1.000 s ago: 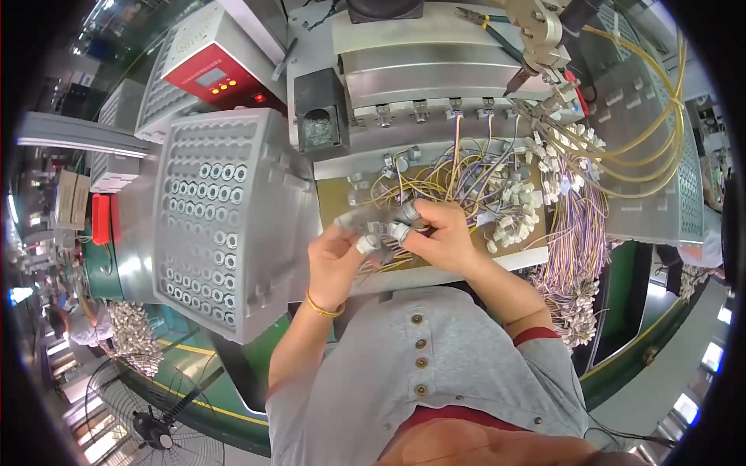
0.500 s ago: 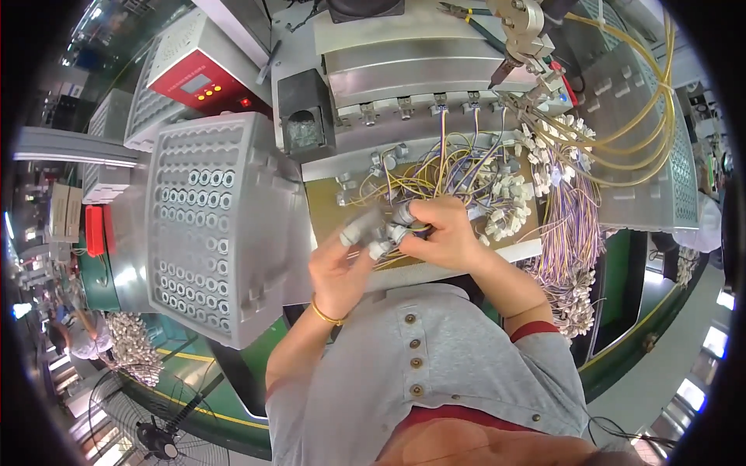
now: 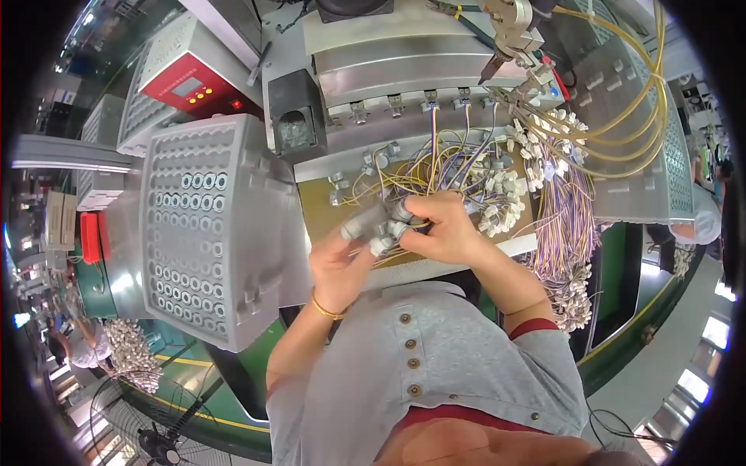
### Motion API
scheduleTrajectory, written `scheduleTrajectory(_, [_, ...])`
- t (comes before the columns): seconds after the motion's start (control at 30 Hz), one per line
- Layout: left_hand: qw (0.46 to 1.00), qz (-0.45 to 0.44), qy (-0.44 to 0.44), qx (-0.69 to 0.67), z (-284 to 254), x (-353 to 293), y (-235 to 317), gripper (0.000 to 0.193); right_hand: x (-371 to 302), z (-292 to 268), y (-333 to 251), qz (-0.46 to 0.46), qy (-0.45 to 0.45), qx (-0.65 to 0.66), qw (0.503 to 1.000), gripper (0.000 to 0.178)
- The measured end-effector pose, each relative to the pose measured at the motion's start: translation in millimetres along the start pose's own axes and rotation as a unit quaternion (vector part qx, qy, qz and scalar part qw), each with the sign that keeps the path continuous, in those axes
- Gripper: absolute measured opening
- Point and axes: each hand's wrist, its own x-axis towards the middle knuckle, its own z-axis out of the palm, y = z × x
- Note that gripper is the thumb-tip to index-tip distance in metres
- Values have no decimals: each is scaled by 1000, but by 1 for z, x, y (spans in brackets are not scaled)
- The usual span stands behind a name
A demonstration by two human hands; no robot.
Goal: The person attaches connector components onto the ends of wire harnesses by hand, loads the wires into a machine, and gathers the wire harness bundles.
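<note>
My left hand is closed in a pinch on small grey round connectors, its fingertips touching their lower left side. A blurred pale cylinder shows above its fingers. Close beside it on the right, my right hand pinches more grey connectors between thumb and forefinger, with a few wires running under the fingers. Just beyond both hands lies a tangle of yellow, white and purple wires with grey and white connector ends, on a tan work surface.
At left stands a grey plastic tray holding rows of metal rings. A metal fixture with clamped connectors, a black box and a soldering-type tip on an arm stand at the back. A wire bundle hangs at right.
The whole view has shifted slightly, with the fixture and tray a little farther left. Both hands keep almost the same pose around the connectors.
</note>
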Motion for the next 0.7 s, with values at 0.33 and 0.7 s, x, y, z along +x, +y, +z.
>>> scheduleTrajectory(0.33, [996,-81,6,-42,2,12,4,22,-1,8,2,75,-37,72,994,8])
scheduleTrajectory(0.7, [951,-147,-99,-254,21,21,-20,39,-7,-20,15,170,30,210,962,15])
